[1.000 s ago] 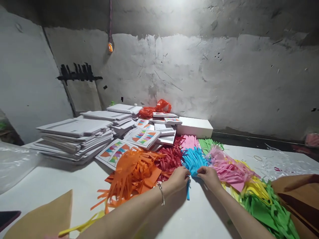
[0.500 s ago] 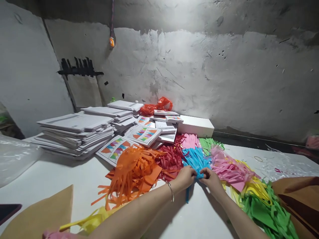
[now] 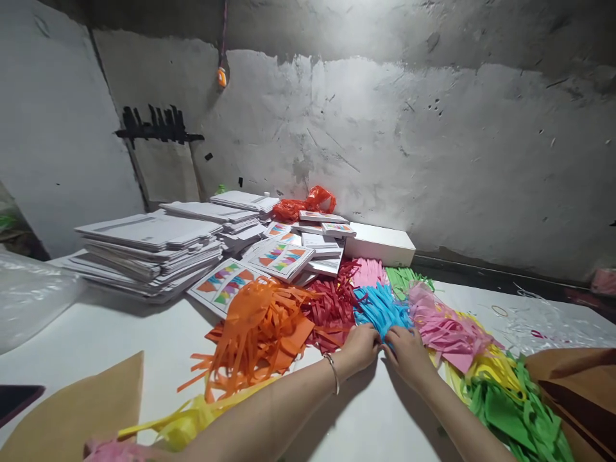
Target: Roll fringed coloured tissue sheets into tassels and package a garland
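A heap of blue fringed paper tassels [image 3: 382, 307] lies on the white table in front of me. My left hand [image 3: 362, 346] is at its near left edge, fingers curled onto the blue paper. Close beside it, my right hand [image 3: 408, 353] has its fingers bent over the near right edge. The fingertips are partly hidden, though both hands seem to grip the blue fringe. Dark red tassels [image 3: 332, 308] and orange tassels [image 3: 264, 327] lie to the left. Pink tassels [image 3: 445, 327] spread just right of my right hand.
Stacks of white flat cartons [image 3: 149, 240] stand at the left, with printed boxes [image 3: 279, 256] beside them. A long white box [image 3: 380, 244] sits by the wall. Green tassels [image 3: 520, 410] and brown paper [image 3: 577, 385] lie at right, yellow strips [image 3: 192, 417] near my left forearm.
Both hands have lowered slightly and turned more palm-down over the near edge of the blue tassels. The blue strip that hung below my left hand no longer shows. The view has shifted slightly.
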`<move>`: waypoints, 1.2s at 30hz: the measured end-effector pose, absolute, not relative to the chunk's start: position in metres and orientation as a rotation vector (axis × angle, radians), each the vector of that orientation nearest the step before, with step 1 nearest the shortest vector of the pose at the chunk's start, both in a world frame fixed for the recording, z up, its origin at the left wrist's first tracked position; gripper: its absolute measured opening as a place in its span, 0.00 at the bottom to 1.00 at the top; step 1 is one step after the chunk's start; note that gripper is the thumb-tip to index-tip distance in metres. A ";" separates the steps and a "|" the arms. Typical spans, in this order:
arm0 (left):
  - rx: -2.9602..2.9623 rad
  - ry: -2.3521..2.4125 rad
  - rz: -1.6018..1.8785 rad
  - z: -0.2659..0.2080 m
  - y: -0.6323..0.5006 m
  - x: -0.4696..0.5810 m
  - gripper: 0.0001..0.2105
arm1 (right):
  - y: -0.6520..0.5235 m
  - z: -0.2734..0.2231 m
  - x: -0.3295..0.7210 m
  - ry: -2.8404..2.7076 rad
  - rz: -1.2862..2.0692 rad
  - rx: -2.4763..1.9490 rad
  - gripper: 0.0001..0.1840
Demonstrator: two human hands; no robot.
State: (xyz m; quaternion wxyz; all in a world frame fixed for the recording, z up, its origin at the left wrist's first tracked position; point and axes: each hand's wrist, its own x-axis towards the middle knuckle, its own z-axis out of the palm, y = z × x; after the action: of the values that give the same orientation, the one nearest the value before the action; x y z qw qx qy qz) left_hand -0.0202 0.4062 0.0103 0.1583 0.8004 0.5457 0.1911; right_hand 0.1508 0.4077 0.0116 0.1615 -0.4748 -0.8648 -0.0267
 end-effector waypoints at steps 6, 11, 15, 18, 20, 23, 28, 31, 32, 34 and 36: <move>2.305 1.551 0.545 0.015 0.404 -0.018 0.12 | 0.412 0.010 0.163 -2.457 -0.112 -1.577 0.11; 2.300 1.565 0.549 0.014 0.404 -0.018 0.12 | 0.415 0.006 0.160 -2.401 -0.117 -1.689 0.13; 2.298 1.563 0.576 0.011 0.404 -0.019 0.12 | 0.427 -0.005 0.154 -2.368 -0.029 -1.756 0.13; 2.300 1.559 0.610 0.007 0.403 -0.019 0.11 | 0.437 -0.011 0.154 -2.341 0.065 -1.771 0.13; 2.302 1.558 0.638 0.004 0.403 -0.020 0.11 | 0.439 -0.013 0.159 -2.302 0.081 -1.794 0.13; 2.302 1.558 0.689 -0.003 0.402 -0.020 0.10 | 0.434 -0.010 0.169 -2.222 0.014 -1.827 0.13; 2.301 1.558 0.741 -0.006 0.400 -0.018 0.10 | 0.412 0.002 0.177 -2.283 -0.156 -1.621 0.13; 2.303 1.561 0.756 -0.005 0.399 -0.019 0.09 | 0.404 0.007 0.176 -2.458 -0.154 -1.376 0.08; 2.305 1.558 0.760 -0.005 0.399 -0.019 0.09 | 0.402 0.008 0.176 -2.497 -0.150 -1.321 0.07; 2.305 1.552 0.772 -0.005 0.398 -0.019 0.09 | 0.402 0.009 0.177 -2.534 -0.151 -1.264 0.09; 2.299 1.547 0.787 -0.005 0.398 -0.019 0.09 | 0.403 0.009 0.179 -2.552 -0.158 -1.233 0.13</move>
State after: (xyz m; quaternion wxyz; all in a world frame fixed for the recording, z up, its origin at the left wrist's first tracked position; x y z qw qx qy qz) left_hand -0.0191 0.3979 -0.0047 0.1301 0.7912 0.5326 0.2709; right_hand 0.1788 0.4034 0.0087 0.1506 -0.4295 -0.8887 -0.0549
